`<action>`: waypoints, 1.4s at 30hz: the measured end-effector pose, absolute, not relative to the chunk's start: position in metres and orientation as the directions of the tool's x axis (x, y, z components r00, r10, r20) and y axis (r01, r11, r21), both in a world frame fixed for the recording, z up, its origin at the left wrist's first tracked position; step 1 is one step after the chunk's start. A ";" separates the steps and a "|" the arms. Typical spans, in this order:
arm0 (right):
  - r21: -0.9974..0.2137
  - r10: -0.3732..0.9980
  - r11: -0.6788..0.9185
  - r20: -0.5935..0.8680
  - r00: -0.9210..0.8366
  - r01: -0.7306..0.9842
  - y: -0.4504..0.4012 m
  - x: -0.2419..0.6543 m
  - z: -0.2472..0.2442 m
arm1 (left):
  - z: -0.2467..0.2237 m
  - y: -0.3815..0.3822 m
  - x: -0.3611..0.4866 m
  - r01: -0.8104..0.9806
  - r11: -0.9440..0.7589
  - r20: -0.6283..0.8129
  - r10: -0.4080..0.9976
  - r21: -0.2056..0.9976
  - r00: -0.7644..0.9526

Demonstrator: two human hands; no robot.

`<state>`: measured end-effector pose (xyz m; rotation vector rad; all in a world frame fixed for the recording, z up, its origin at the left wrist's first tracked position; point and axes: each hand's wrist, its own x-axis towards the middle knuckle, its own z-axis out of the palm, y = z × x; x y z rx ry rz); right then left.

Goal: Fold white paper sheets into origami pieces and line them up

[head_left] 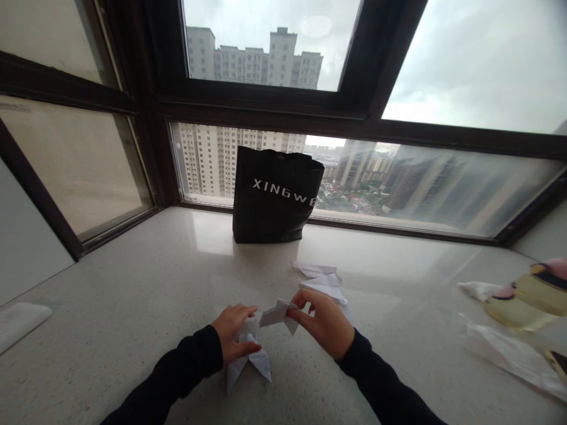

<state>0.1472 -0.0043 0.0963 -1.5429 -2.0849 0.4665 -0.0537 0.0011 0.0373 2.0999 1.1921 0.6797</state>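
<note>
Left hand (237, 335) curves over a folded paper figure (260, 362), thumb and forefinger parted, paper showing between them; firmness of this hold cannot be told. Right hand (321, 321) pinches a small folded paper piece (280, 313) between thumb and fingertips. The figure sits at near centre under the left hand, its two points spread toward the near side. The held piece points left, just beside the figure; contact cannot be confirmed.

The speckled white counter (155, 307) extends left of the left forearm to a white object (22, 324) at the left edge of view. To the right, it spans the room between the right forearm and the clear plastic wrapping (509, 354), with a yellow-and-pink object (518, 304) just beyond. Folded white papers (321, 283) lie at and past the right hand, partly covered by it. Farther, a black bag (274, 206) stands upright near the dark window frame (266, 108), which bounds the counter's far edge.
</note>
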 end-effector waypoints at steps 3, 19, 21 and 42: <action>-0.573 0.956 0.282 0.097 -0.278 0.769 -0.007 0.153 0.101 | 0.037 0.002 -0.061 0.793 -0.377 0.059 0.915 0.479 0.399; -0.473 0.948 0.278 -0.005 -0.318 0.836 -0.038 0.136 0.082 | 0.041 -0.019 -0.030 0.170 -0.135 0.000 0.785 0.976 0.619; -0.510 0.958 0.247 0.002 -0.286 0.824 -0.037 0.139 0.080 | 0.042 -0.021 -0.030 0.173 -0.135 0.002 0.795 0.976 0.607; -0.778 0.990 0.086 -0.001 -0.138 0.623 -0.062 0.182 0.066 | 0.026 -0.032 0.009 0.036 0.014 -0.033 0.794 0.999 0.607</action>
